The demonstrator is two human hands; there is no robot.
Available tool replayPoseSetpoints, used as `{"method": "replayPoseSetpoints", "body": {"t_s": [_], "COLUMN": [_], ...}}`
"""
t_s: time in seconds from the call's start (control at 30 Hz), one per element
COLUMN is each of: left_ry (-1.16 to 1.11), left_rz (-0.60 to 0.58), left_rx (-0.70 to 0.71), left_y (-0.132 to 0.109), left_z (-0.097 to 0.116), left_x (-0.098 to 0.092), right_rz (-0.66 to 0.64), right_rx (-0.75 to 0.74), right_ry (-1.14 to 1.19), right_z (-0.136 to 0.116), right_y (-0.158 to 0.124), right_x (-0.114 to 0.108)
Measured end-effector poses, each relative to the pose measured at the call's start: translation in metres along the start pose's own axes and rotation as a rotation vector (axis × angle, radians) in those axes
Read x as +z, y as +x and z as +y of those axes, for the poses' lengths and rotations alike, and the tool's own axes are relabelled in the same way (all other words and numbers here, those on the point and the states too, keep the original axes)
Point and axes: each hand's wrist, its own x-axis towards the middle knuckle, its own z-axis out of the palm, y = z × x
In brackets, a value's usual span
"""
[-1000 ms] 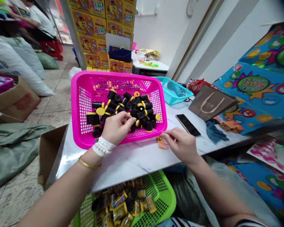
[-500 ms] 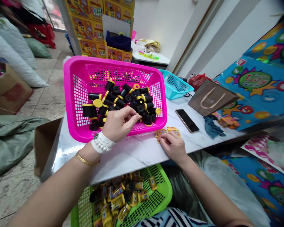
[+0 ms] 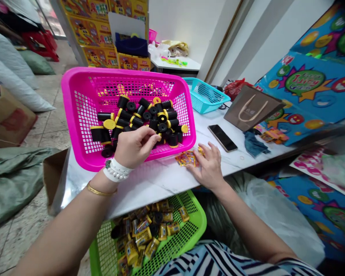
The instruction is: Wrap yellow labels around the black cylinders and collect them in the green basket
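My left hand (image 3: 135, 147) is over the near side of a pink basket (image 3: 71, 126), thumb and fingers pinched together. A bit of yellow shows at its fingertips; what they hold, if anything, I cannot make out. Small black cylinders with yellow ends (image 3: 135, 120) lie heaped in the basket around it. My right hand (image 3: 208, 165) rests on the table just right of the basket, fingers spread and bent. Under and beside its fingertips are several small printed orange-yellow labels (image 3: 185, 158), partly covered by the hand.
Below the table edge, a green basket (image 3: 199, 218) holds wrapped yellow pieces. On the white marbled table (image 3: 161, 180) are a phone (image 3: 222, 138), a brown paper bag (image 3: 247, 109) and a turquoise basket (image 3: 207, 100). Printed yellow boxes (image 3: 90, 32) are stacked behind; sacks stand at left.
My right hand's fingers have spread over the labels, uncovering more of them. My left hand stays pinched at the basket. The whole view has shifted, moving the table things leftward.
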Motion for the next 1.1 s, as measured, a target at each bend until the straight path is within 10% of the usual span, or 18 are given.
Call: {"method": "replayPoseSetpoints", "body": {"t_s": [0.27,0.57,0.87,1.1], "left_ry": [0.112,0.460,0.451,0.429], "left_rz": [-0.107,-0.341,-0.145,0.130], "left_rx": [0.074,0.030,0.076,0.138], "left_y": [-0.053,-0.105,-0.163,-0.180], "left_z": [0.057,0.064,0.073,0.093], "left_x": [0.028,0.061,0.040,0.041], "right_rz": [-0.102,-0.082,0.173,-0.072], "right_rx": [-0.056,-0.016,0.027,-0.066], "right_ry": [0.098,0.147,0.536,0.947], "right_z": [-0.008,-0.001,-0.007,-0.052], "right_y": [-0.017,-0.020,-0.034,-0.038], "right_x": [-0.008,-0.003,-0.015,-0.046]}}
